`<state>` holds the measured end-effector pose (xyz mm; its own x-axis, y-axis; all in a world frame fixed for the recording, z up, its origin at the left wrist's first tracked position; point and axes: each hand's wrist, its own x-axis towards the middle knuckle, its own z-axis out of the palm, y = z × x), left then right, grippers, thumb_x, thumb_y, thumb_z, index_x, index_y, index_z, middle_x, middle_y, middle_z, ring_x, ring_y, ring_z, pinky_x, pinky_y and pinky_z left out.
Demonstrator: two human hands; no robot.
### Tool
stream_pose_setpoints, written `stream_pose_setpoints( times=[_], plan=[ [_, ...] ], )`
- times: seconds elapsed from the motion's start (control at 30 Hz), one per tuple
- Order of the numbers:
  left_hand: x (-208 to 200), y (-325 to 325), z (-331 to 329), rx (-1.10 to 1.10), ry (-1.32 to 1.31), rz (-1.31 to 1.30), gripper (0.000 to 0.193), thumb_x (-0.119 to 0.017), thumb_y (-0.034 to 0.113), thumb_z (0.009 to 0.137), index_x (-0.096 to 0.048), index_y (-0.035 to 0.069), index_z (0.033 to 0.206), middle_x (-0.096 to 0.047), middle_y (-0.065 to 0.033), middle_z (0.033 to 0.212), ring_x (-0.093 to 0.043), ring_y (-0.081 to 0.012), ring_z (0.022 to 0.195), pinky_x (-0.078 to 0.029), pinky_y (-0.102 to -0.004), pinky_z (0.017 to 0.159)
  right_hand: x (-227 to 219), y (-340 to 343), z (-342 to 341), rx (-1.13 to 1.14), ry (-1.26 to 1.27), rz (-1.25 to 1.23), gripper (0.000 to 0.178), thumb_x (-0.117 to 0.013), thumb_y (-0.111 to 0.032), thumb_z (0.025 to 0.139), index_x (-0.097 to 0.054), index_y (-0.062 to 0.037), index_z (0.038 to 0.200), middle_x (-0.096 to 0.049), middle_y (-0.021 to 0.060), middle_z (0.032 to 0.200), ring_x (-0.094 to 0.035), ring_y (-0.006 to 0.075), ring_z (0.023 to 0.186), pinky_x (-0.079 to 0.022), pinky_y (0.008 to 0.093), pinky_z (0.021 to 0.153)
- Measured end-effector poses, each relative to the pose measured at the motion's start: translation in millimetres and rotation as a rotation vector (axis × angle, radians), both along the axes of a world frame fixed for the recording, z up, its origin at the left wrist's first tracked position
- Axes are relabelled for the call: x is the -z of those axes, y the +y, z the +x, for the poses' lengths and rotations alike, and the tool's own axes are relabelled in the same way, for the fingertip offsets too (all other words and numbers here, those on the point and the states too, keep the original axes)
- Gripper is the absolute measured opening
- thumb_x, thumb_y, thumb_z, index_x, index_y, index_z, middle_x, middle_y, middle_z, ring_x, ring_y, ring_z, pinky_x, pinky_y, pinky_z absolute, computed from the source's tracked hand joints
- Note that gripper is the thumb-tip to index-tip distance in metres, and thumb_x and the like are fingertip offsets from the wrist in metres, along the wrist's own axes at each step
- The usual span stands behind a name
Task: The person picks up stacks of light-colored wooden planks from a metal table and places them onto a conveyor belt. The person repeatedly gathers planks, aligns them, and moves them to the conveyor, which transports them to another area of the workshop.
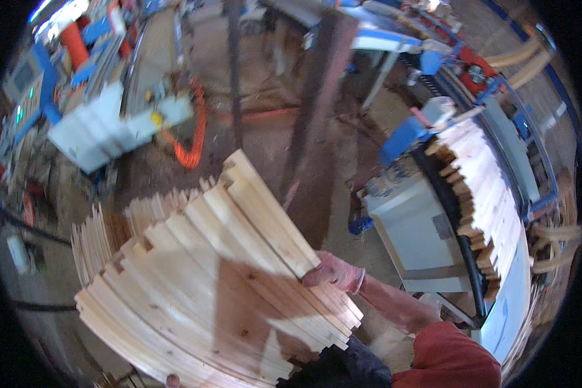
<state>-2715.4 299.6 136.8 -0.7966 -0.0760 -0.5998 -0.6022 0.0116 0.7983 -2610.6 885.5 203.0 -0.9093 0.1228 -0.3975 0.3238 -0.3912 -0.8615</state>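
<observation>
A wide stack of pale wooden boards (168,284) lies side by side in front of me, their ends uneven. My right hand (333,271), in what looks like a pinkish work glove, reaches in from the lower right. Its fingers are closed around the near end of a wooden board (265,213) at the stack's right side; this board sits higher than those beside it. At the bottom edge, only what looks like a fingertip of my left hand (172,381) shows against the boards. The rest of that hand is out of the picture.
More boards (97,242) stand behind the stack on the left. To the right, a machine bed carries a row of boards (488,200). A dark upright post (320,97) rises ahead. Far left are a grey machine housing (90,132) and a coiled orange hose (191,152).
</observation>
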Motion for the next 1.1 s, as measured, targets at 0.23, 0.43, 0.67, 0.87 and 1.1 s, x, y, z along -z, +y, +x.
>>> stream_pose_setpoints(
  times=[0.23,0.43,0.67,0.87,1.1],
  plan=[
    [-119.4,157.8,-35.5,0.332,0.146,0.152,0.067,-0.063,0.047,0.103,-0.054,0.005,0.154,-0.063,-0.0138,0.147,-0.060,-0.0300,0.136,-0.042,-0.0491,0.122,-108.9,-12.0,99.5,0.117,0.250,0.161,0.089,-0.092,-0.020,0.087,-0.046,0.0005,0.161,-0.066,0.0104,0.142,-0.057,0.0212,0.132,-0.048,0.0393,0.112],
    [-184.9,263.7,-5.4,0.698,0.266,0.225,0.063,-0.066,0.042,0.099,-0.057,0.004,0.148,-0.065,-0.0126,0.140,-0.062,-0.0286,0.130,-0.046,-0.0479,0.118,-180.8,-15.4,236.5,0.383,0.392,0.214,0.081,-0.090,-0.020,0.086,-0.052,0.0024,0.154,-0.068,0.0130,0.139,-0.060,0.0223,0.128,-0.051,0.0403,0.108],
    [-237.6,378.0,142.8,1.066,0.321,0.324,0.058,-0.070,0.037,0.095,-0.060,0.003,0.140,-0.068,-0.0111,0.133,-0.065,-0.0270,0.122,-0.050,-0.0466,0.113,-198.0,-33.7,505.3,0.799,0.358,0.426,0.078,-0.088,-0.015,0.088,-0.051,0.0056,0.153,-0.074,0.0151,0.126,-0.067,0.0184,0.118,-0.055,0.0355,0.105],
    [-243.3,457.9,277.4,1.330,0.274,0.480,0.054,-0.073,0.033,0.091,-0.063,0.003,0.134,-0.070,-0.0099,0.126,-0.067,-0.0256,0.116,-0.053,-0.0454,0.108,-250.7,-115.5,740.0,1.239,0.227,0.444,0.089,-0.092,-0.025,0.081,-0.053,0.0051,0.155,-0.070,0.0131,0.137,-0.065,0.0212,0.125,-0.052,0.0366,0.110],
    [-213.1,600.8,452.8,1.755,0.043,0.731,0.049,-0.077,0.027,0.087,-0.067,0.002,0.127,-0.073,-0.0085,0.118,-0.070,-0.0240,0.109,-0.057,-0.0440,0.103,-235.6,-218.8,915.6,1.697,0.273,0.299,0.086,-0.091,-0.027,0.078,-0.058,-0.0003,0.152,-0.070,0.0114,0.137,-0.065,0.0253,0.126,-0.050,0.0394,0.113]
  ],
)
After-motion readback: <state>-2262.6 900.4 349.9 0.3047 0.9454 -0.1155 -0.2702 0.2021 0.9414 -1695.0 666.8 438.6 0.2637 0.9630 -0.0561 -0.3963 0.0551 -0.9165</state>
